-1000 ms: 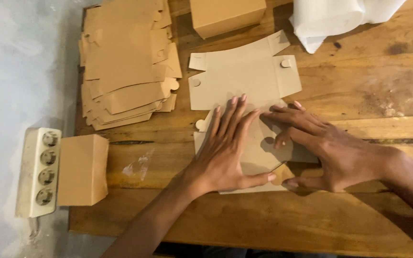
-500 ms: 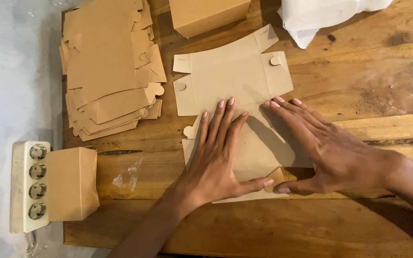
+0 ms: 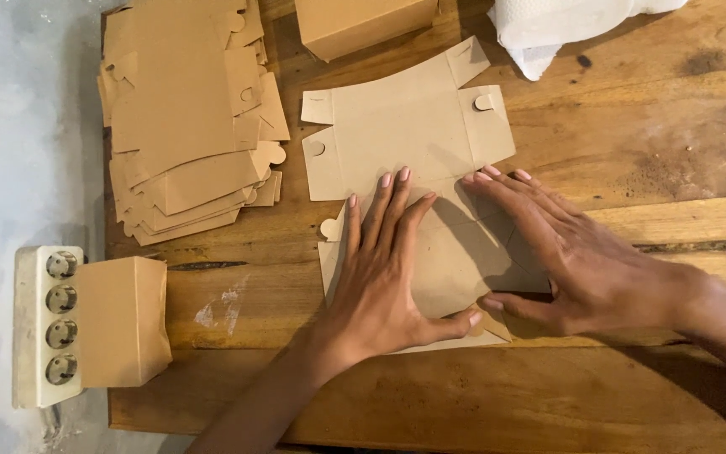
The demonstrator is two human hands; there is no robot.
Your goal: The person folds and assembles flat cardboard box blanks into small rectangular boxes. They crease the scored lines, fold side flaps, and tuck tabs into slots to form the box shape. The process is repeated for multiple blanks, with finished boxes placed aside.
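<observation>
A flat brown cardboard box blank [image 3: 405,134] lies unfolded on the wooden table [image 3: 632,143]. My left hand [image 3: 380,277] presses flat on its near half, fingers spread and pointing away from me. My right hand [image 3: 565,252] lies palm down on the blank's right side, fingertips meeting the left hand's near the middle crease, thumb on the near edge. The far half of the blank with its tabs and round cut-outs is uncovered.
A stack of flat brown box blanks [image 3: 186,118] lies at the far left. A folded brown box [image 3: 119,319] sits near left beside a white power strip [image 3: 44,328]. Another folded box [image 3: 363,23] and a white cloth or bag [image 3: 556,25] sit at the far edge.
Both hands have stayed pressed on the blank while the view shifted, so everything sits a little further right and lower. The right thumb has slid along the near edge.
</observation>
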